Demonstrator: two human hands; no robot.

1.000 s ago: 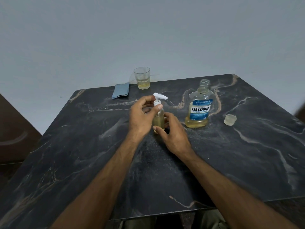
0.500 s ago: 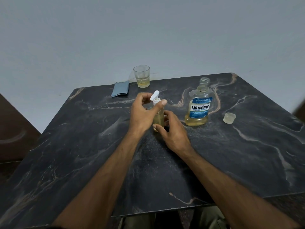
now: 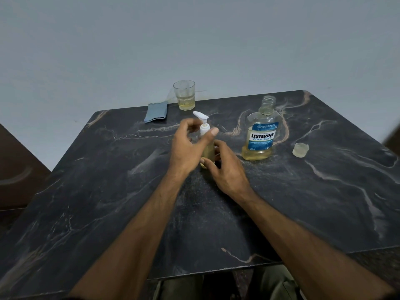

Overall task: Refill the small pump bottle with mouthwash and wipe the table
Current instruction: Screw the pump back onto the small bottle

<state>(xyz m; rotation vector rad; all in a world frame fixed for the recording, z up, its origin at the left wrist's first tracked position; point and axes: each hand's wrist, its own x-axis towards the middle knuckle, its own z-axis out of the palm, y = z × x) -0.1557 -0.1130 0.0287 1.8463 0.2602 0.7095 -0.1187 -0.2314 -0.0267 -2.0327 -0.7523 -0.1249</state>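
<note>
Plain pale grey-blue wall (image 3: 194, 40) behind, bare, evenly lit (soft, no hard shadows). Dark marble-look table (image 3: 303, 202) with pale and tan veins, pushed against wall. Dark brown wooden furniture (image 3: 17, 169) at left edge.

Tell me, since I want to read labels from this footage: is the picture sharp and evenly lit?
Head view: dim, soft light, no glare; the mouthwash bottle label reads clearly; the left hand at the pump bottle looks slightly motion-smeared; the table edges splay outward, wide-angle distortion.
</note>
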